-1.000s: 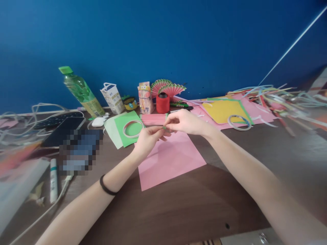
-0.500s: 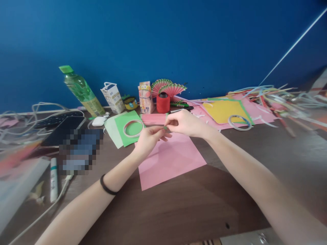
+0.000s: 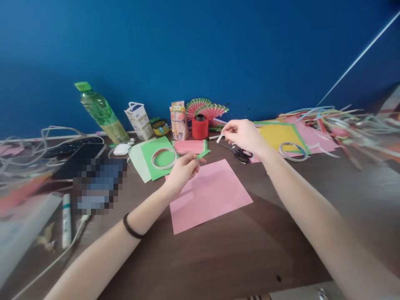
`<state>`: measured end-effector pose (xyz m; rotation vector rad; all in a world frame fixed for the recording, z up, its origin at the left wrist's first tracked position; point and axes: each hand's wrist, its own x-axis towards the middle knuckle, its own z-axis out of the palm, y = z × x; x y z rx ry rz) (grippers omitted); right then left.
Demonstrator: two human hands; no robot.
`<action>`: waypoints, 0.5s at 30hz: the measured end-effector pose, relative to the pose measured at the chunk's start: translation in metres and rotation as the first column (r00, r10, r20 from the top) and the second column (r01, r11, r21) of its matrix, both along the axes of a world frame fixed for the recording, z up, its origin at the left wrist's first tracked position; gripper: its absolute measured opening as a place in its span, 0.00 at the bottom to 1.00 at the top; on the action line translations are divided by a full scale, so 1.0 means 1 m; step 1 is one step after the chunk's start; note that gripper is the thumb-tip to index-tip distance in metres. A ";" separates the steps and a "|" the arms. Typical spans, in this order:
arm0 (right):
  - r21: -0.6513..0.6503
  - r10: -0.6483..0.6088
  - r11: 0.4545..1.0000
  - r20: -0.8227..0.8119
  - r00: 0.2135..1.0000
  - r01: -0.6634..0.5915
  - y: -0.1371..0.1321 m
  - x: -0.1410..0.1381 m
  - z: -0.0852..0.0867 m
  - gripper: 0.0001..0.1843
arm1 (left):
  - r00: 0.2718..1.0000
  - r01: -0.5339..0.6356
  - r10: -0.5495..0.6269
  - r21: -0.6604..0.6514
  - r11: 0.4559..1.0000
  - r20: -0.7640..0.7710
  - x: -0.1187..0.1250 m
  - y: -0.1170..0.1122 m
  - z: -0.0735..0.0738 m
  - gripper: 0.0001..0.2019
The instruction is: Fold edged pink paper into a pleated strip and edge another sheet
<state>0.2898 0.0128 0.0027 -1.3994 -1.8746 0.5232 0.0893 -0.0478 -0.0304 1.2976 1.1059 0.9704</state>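
Observation:
A short green paper strip point(image 3: 203, 154) is pinched in my left hand point(image 3: 183, 173), above the far left part of a pink paper sheet point(image 3: 212, 191). My right hand point(image 3: 242, 135) pinches a small white strip point(image 3: 219, 138), which looks like tape backing. Below that hand lie black-handled scissors point(image 3: 243, 156). Beyond my left hand is a pleated pink paper piece point(image 3: 189, 146). A roll of double-sided tape point(image 3: 163, 158) rests on green paper point(image 3: 150, 152) just left of my left hand.
Pleated paper fans point(image 3: 208, 109) stand behind a red spool point(image 3: 200, 127). A green bottle point(image 3: 101, 112), a carton point(image 3: 139, 121) and a phone point(image 3: 100, 183) are on the left. Yellow paper point(image 3: 275, 135), another tape roll point(image 3: 293, 151) and loose strips point(image 3: 343, 125) lie right.
My hands have moved apart. The right went up and right with a white strip, while the left kept the green strip. The scissors now show below my right hand.

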 end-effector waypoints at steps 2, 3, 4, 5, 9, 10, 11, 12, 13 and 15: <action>-0.058 -0.077 0.995 -0.023 0.997 0.075 0.010 0.013 -0.004 0.04 | 1.000 0.007 -0.007 -0.007 1.000 0.007 0.000 0.000 0.000 0.07; -0.121 -0.095 0.988 -0.016 0.995 0.092 0.014 0.019 -0.006 0.04 | 1.000 0.010 -0.010 -0.011 1.000 0.009 -0.001 0.001 0.000 0.07; -0.160 -0.134 0.979 -0.021 0.991 0.129 0.017 0.024 -0.008 0.03 | 1.000 0.010 -0.010 -0.015 1.000 0.010 -0.001 0.001 -0.001 0.07; -0.192 -0.175 0.967 -0.026 0.984 0.167 0.020 0.030 -0.010 0.04 | 1.000 0.010 -0.010 -0.018 1.000 0.010 -0.001 0.001 -0.002 0.08; -0.159 -0.320 0.934 0.019 0.947 0.319 0.026 0.051 -0.016 0.07 | 1.000 0.009 -0.009 -0.014 1.000 0.006 -0.003 0.005 -0.006 0.10; -0.120 -0.358 0.924 0.061 0.932 0.363 0.026 0.056 -0.017 0.07 | 1.000 0.015 -0.015 -0.007 1.000 0.003 -0.003 0.005 -0.007 0.11; -0.086 -0.388 0.914 0.105 0.916 0.397 0.027 0.061 -0.019 0.07 | 1.000 0.024 -0.024 0.002 1.000 0.000 -0.004 0.006 -0.008 0.11; -0.048 -0.422 0.901 0.142 0.896 0.432 0.027 0.065 -0.020 0.08 | 0.999 0.034 -0.034 0.010 0.999 -0.004 -0.005 0.007 -0.008 0.11; -0.004 -0.450 0.889 0.180 0.875 0.458 0.027 0.069 -0.021 0.07 | 0.999 0.048 -0.047 0.013 0.999 -0.009 -0.005 0.007 -0.009 0.11; 0.051 -0.491 0.869 0.220 0.843 0.493 0.027 0.072 -0.022 0.06 | 0.998 0.067 -0.067 0.001 0.998 -0.023 -0.006 0.007 -0.008 0.11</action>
